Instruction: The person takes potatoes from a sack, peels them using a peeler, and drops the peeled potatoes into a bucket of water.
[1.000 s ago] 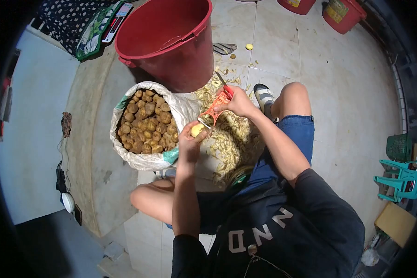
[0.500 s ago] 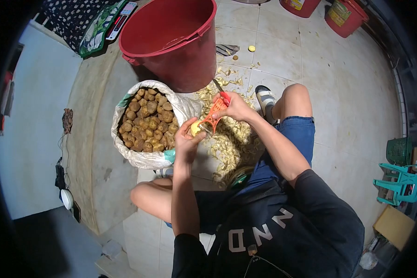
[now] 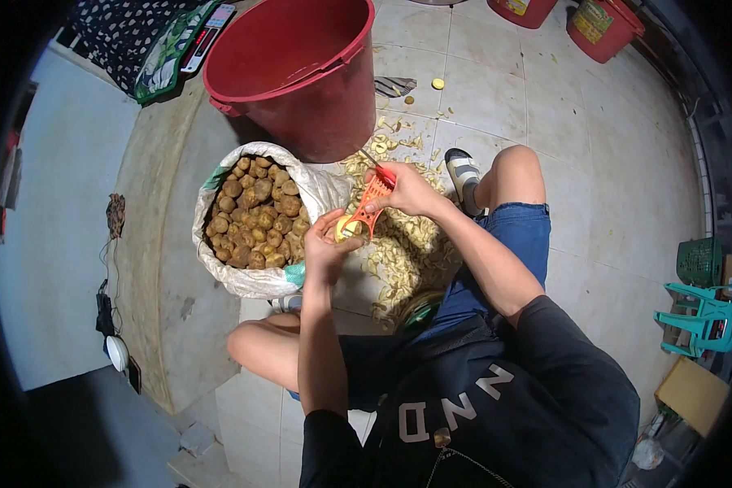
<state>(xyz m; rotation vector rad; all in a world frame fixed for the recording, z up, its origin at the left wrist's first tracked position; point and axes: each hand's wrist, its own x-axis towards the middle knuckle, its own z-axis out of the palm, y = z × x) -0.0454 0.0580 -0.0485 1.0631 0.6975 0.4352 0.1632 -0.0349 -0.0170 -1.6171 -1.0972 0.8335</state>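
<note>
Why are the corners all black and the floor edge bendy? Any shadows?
Head view: black corners and a curved floor edge, probably from a wide, round lens; dark shadow beside the big red tub and across some peels; details on the orange peeler look fuzzy.

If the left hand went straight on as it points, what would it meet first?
Probably the white sack, just past the left hand; depth is unclear, so it might pass above.

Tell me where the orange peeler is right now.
In the head view, the orange peeler is near the middle, in the right hand, its lower end at the yellow potato in the left hand, just right of the potato sack.
</note>
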